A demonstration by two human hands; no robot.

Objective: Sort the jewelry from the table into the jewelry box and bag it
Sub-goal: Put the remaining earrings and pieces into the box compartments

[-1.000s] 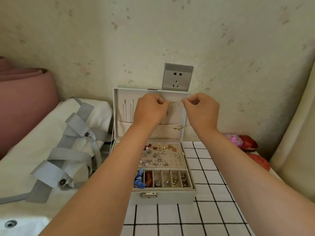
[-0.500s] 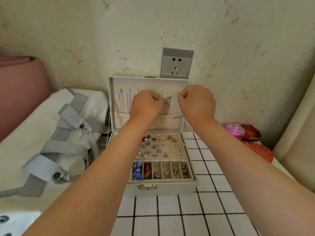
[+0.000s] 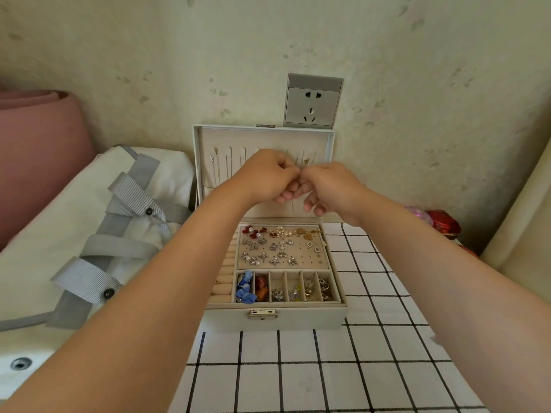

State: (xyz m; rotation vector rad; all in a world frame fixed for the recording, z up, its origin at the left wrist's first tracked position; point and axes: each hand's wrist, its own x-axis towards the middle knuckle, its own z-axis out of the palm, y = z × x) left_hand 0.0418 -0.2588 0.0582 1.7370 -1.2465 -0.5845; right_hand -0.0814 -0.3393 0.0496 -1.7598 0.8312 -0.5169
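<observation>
both hands' fingers [image 3: 290, 190] pinch shut on a thin necklace chain [image 3: 295, 204] before the jewelry box [image 3: 298, 318] lid.

1. I see my left hand [image 3: 269, 177] bare: no glove, ring or watch shows on it.
2. My right hand [image 3: 329, 186] is bare as well, without bracelet or wrist strap.
3. Both forearms are uncovered right to the lower edge of the view; no sleeve or cuff shows.
</observation>
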